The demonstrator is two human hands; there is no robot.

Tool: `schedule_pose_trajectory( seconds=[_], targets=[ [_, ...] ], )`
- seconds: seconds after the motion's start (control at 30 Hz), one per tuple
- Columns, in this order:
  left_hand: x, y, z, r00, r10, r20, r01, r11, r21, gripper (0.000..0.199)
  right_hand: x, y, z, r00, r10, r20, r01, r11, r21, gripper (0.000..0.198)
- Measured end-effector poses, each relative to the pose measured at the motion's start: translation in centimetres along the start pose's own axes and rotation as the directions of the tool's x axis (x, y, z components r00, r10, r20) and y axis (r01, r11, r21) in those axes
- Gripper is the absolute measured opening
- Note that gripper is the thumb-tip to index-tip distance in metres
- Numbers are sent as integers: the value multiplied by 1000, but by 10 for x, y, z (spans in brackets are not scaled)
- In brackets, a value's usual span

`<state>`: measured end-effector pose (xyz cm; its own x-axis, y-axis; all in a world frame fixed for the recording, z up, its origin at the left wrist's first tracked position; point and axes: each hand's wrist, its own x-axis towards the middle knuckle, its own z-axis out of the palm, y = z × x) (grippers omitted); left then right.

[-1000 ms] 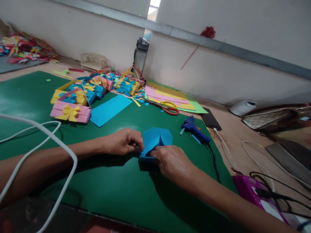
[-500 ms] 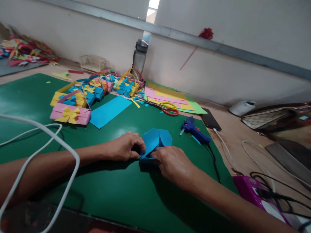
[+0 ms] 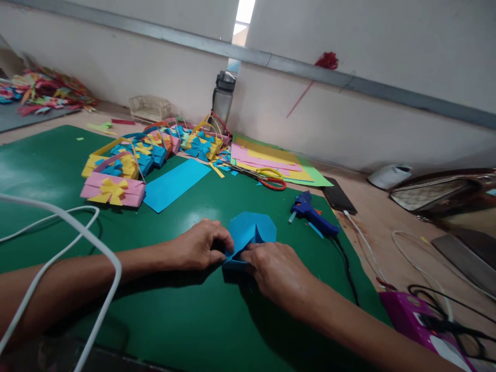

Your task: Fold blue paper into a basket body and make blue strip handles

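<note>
A folded blue paper piece (image 3: 248, 227), shaped like a small open box with a raised flap, stands on the green mat between my hands. My left hand (image 3: 203, 244) pinches its left corner between thumb and fingers. At the front right, my right hand (image 3: 273, 266) has its fingers closed on the paper's edge, with the fingertips partly inside the fold and hidden. A flat blue paper strip (image 3: 176, 185) lies beyond my left hand. To the right of the folded paper rests a blue glue gun (image 3: 313, 214) with a glue stick at its tip.
Several small paper handbags (image 3: 113, 188) with bows stand at the back left. Scissors (image 3: 267, 178) lie by stacked coloured sheets (image 3: 267, 157). Behind them is a bottle (image 3: 223, 95). A white cable (image 3: 83, 235) loops over my left forearm; a purple power box (image 3: 416, 320) sits at right.
The whole view has shifted slightly, so everything appears a little lower. Both hands stay on the folded blue paper, with hardly any change in their grip.
</note>
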<state>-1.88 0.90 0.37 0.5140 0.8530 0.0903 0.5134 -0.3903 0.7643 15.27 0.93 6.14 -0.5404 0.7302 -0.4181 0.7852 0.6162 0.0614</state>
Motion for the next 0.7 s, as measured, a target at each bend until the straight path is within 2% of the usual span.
schedule_pose_trajectory(
  seconds=[0.17,0.37,0.5,0.7],
  targets=[
    [-1,1,1,998,-46,-46,46,999,-7,11,-1,2,1,999,-34,-4,34,999,11,21],
    [-1,-1,-3,998,-3,61,2,1000,18,20,-1,5,-3,992,-122,36,121,992,28,28],
    [0,-3,-2,999,-8,35,7,1000,19,15,0,5,-8,991,-119,64,116,992,46,26],
    [-2,0,1,999,-32,-9,32,999,34,18,-5,7,5,988,-136,-70,142,985,94,32]
  ],
)
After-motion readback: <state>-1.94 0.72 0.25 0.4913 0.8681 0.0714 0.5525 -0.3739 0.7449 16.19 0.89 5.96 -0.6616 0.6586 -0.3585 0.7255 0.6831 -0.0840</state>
